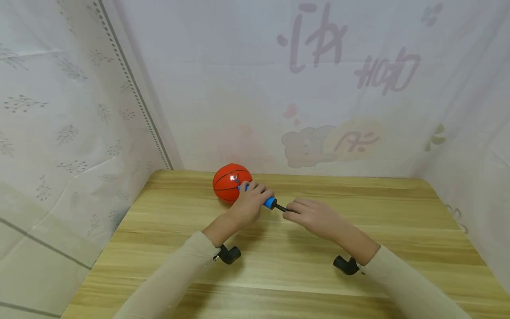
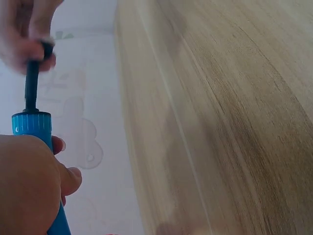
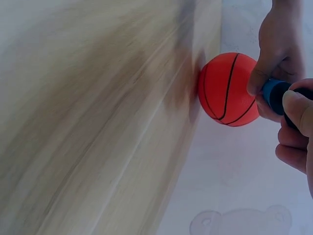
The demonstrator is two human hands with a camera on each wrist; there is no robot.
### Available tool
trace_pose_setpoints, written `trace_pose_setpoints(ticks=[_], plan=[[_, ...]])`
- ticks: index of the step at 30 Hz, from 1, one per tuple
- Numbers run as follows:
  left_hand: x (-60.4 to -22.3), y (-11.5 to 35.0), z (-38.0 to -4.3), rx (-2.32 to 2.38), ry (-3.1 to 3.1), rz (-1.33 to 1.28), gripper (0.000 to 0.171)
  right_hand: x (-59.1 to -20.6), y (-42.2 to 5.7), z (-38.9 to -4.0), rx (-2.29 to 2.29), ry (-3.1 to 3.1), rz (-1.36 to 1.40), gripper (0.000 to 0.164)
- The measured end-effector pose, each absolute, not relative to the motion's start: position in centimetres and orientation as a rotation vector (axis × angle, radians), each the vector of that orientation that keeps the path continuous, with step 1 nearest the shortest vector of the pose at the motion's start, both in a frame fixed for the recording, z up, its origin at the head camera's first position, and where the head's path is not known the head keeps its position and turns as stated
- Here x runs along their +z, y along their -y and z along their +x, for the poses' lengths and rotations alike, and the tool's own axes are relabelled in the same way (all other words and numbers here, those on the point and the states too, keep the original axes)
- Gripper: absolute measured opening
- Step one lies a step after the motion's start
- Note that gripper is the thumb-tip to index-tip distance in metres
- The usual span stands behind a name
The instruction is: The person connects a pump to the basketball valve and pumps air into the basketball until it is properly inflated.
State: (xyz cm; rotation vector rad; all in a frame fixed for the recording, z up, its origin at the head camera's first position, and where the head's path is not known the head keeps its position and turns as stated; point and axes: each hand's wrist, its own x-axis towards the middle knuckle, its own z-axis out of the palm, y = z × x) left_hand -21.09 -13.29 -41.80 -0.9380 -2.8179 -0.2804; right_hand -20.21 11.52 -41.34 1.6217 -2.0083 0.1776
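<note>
A red basketball (image 1: pixel 226 184) with black lines sits toward the back of the wooden table. My left hand (image 1: pixel 249 206) grips the blue barrel of a hand pump (image 1: pixel 269 203), whose front end points at the ball; whether it enters the ball cannot be seen. A black rod (image 2: pixel 31 88) sticks out of the barrel's other end. My right hand (image 1: pixel 312 216) holds the black handle at the end of this rod, thumb and fingers curled round it in the right wrist view. There the ball (image 3: pixel 227 93) shows behind the left hand.
The wooden table (image 1: pixel 287 270) ends at a pale printed curtain (image 1: pixel 223 97) behind the ball. More curtain (image 1: pixel 71 133) hangs on the left and right. Black wrist mounts (image 1: pixel 229 255) stick out under both sleeves, near the tabletop.
</note>
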Motion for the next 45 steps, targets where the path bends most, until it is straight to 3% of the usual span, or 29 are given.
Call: trace_pose_setpoints(ticks=[7,15,19,22,36,38,41,45], plan=[[-41.9,13.2,-20.9,-0.288,2.814,-0.961,0.04,-41.5,-10.0,-20.9,0.135,2.04,1.589,0.031],[-41.9,14.0,-20.9,-0.261,2.836,-0.948,0.033,-42.5,-11.2,-20.1,0.163,2.036,1.593,0.009],[-41.9,14.2,-20.9,-0.281,2.818,-0.935,0.033,-42.6,-12.9,-19.3,0.223,1.979,1.603,0.04],[-41.9,14.4,-21.0,-0.287,2.804,-0.939,0.033,-42.4,-14.1,-18.4,0.246,1.98,1.609,0.044],[-42.1,13.7,-21.2,-0.358,2.792,-0.94,0.039,-41.4,-14.9,-18.0,0.217,2.012,1.594,0.044],[-42.1,13.4,-21.2,-0.353,2.805,-0.945,0.039,-41.3,-14.6,-18.3,0.205,2.015,1.601,0.035],[-42.1,12.9,-21.0,-0.333,2.827,-0.932,0.04,-41.2,-13.8,-18.9,0.187,2.03,1.611,0.009],[-42.0,12.3,-20.8,-0.318,2.836,-0.939,0.039,-41.0,-12.7,-19.6,0.153,2.058,1.612,0.029]])
